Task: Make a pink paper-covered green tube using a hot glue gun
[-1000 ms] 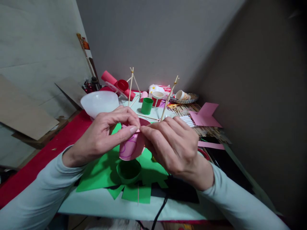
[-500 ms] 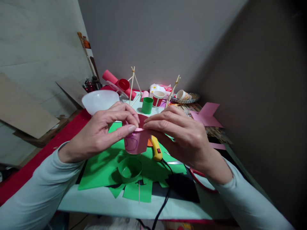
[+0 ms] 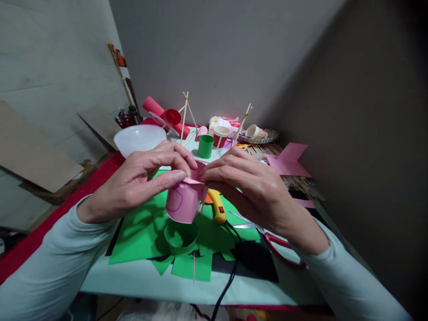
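Between my hands hangs a pink paper cup shape (image 3: 182,206) with a purple drawn outline on its side. Its top edge is folded over. My left hand (image 3: 147,178) pinches that edge between thumb and fingers. On the other side, my right hand (image 3: 249,189) grips the rim, its thumb mostly hidden under the fingers. Directly below is a green paper bowl (image 3: 181,238) with an open top. A yellow glue gun (image 3: 219,209) lies just right of the pink piece. Red-handled scissors (image 3: 279,247) lie partly behind my right wrist.
Green sheets (image 3: 133,240) and a black sheet (image 3: 257,263) cover the table. Behind stand a green cup (image 3: 206,147), a red-and-white cup (image 3: 220,137), stick frames (image 3: 183,118) and a white bowl (image 3: 140,138). Folded pink paper (image 3: 290,160) lies right. A black cord (image 3: 230,281) runs off the front edge.
The pink paper piece has turned and tilted slightly, its bottom shifting left and toward me. Both hands keep hold of its rim. More of the scissors now shows.
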Tool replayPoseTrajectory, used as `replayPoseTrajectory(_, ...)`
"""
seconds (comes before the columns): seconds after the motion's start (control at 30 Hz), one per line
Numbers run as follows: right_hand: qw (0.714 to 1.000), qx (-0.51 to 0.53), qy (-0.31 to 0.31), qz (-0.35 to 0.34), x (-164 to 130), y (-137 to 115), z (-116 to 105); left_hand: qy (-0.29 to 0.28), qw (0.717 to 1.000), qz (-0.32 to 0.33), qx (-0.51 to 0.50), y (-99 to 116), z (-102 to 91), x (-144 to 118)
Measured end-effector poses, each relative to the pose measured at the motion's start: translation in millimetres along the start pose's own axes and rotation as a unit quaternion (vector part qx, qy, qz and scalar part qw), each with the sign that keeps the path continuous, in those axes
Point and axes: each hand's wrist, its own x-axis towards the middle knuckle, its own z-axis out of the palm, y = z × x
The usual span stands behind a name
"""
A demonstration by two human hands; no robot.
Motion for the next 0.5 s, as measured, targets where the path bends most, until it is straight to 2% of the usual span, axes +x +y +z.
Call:
replayPoseTrajectory(0.17, 0.993, 0.092, -0.018, 0.067, 2, -1, -5, 0.026, 0.999, -0.034, -0.030, 0, 6.2, 1)
replayPoseTrajectory(0.27, 0.983, 0.136, 0.009, 0.125, 4, -3, -8, 0.105, 0.990, -0.072, -0.064, 0, 12.9, 0)
replayPoseTrajectory(0.33, 0.970, 0.168, 0.041, 0.173, 5, -4, -8, 0.202, 0.968, -0.113, -0.100, 0, 17.3, -1)
replayPoseTrajectory(0.4, 0.953, 0.193, 0.082, 0.217, 5, -3, -8, 0.285, 0.932, -0.164, -0.154, 0, 20.6, -1)
replayPoseTrajectory(0.43, 0.946, 0.203, 0.102, 0.233, 4, -2, -7, 0.304, 0.913, -0.194, -0.190, 0, 21.6, -2)
replayPoseTrajectory(0.5, 0.933, 0.220, 0.136, 0.251, 4, 0, -5, 0.284, 0.884, -0.262, -0.263, 3, 22.3, -2)
